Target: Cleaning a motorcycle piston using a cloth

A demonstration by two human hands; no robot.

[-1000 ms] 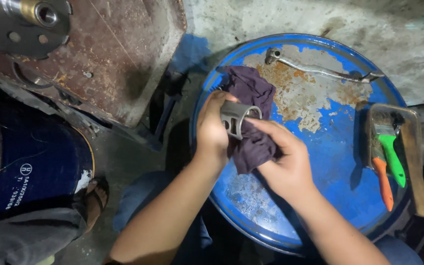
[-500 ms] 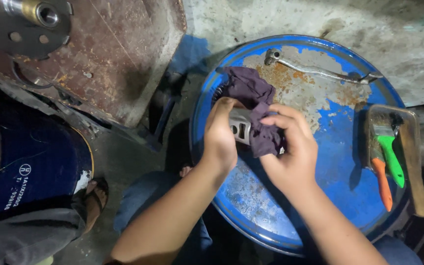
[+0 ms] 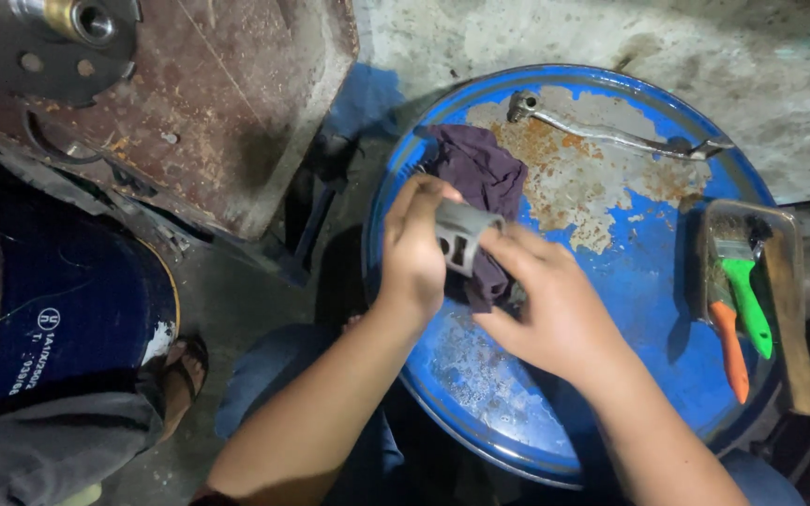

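gripping the grey metal part [image 3: 461, 236] in my left hand [image 3: 416, 251], i had my right hand [image 3: 555, 309] pinching a purple rag [image 3: 482, 178] against it, over the blue drum lid [image 3: 649, 319].

- The bare left forearm rises from the lower left edge of the view, slanting up and to the right, with the wrist held straight.
- The left hand [image 3: 416, 245] is turned knuckles-up, its fingers curled over and closed around the small grey metal part with cut-out openings [image 3: 461, 234], the thumb tucked on the near side.
- The bare right forearm enters from the lower right corner and angles up and to the left.
- The right hand [image 3: 555, 309] lies palm-down, its fingers [image 3: 517, 245] stretched toward the left hand, the fingertips pinching the dark purple cloth rag [image 3: 482, 178] against that part.
- Both hands meet fingertip to fingertip, close together.
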